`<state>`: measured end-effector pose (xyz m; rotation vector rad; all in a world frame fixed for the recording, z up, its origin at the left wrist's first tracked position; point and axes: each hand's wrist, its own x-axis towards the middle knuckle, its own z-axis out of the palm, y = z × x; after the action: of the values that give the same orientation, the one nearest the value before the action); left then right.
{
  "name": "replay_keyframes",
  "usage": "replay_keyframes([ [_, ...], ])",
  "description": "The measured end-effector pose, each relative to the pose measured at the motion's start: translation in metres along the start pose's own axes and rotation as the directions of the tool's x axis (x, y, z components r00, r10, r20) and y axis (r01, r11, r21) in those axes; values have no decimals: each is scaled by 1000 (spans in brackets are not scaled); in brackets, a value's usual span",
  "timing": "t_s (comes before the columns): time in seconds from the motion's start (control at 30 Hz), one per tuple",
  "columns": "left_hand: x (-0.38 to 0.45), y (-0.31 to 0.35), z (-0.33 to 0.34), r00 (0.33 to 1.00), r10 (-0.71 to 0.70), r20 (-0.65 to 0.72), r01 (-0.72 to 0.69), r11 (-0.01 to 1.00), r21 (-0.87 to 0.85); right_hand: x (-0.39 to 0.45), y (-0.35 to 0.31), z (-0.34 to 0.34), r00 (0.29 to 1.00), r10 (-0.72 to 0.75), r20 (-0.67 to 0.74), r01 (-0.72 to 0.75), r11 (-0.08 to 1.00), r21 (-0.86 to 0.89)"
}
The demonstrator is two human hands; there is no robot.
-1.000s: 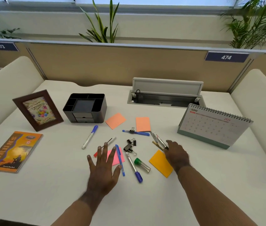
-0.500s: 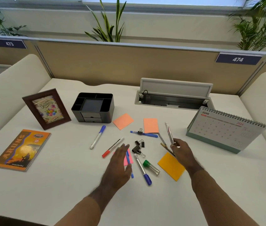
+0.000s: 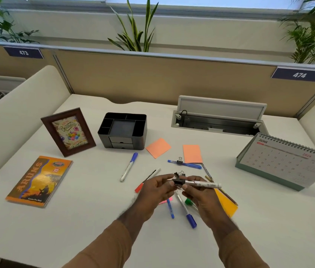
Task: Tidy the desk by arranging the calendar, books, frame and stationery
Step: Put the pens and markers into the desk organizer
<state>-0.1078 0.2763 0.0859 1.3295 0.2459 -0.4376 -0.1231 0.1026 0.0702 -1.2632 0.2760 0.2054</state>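
Between the left hand (image 3: 157,188) and right hand (image 3: 203,198) is a white marker (image 3: 201,184) with a black cap. Left of both hands lies an orange book (image 3: 39,180); beyond them, a black organizer (image 3: 122,130), two salmon notes (image 3: 158,147); right, a yellow note (image 3: 227,205).

Black-capped white marker (image 3: 201,184) lies level, seemingly above the scattered pens (image 3: 184,208).

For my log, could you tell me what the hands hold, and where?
Both hold one white marker: the right hand pinches its barrel near the black cap, and the left hand grips the cap end.
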Motion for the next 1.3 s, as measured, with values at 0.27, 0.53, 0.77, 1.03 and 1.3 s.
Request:
replay_keyframes([
  [0.27, 17, 16, -37, 999, -33, 37, 35, 998, -55, 9, 0, 12, 998, 46, 52, -40, 994, -103],
  [0.53, 46, 80, -146, 917, 244, -317, -240, 969, 52, 12, 2, -21, 968, 52, -244, -92, 983, -156],
  [0.77, 68, 148, -235, 518, 749, -414, -217, 583, 783, 18, 13, -9, 959, -18, -282, -110, 895, -432],
  [1.03, 105, 147, -240, 531, 830, -172, -80, 252, 964, 21, 43, 29, 982, -83, -167, -133, 320, -938],
  [1.3, 133, 136, -233, 679, 730, -82, 20, 93, 995, 20, 45, 28, 957, -206, -206, -186, 115, -976],
])
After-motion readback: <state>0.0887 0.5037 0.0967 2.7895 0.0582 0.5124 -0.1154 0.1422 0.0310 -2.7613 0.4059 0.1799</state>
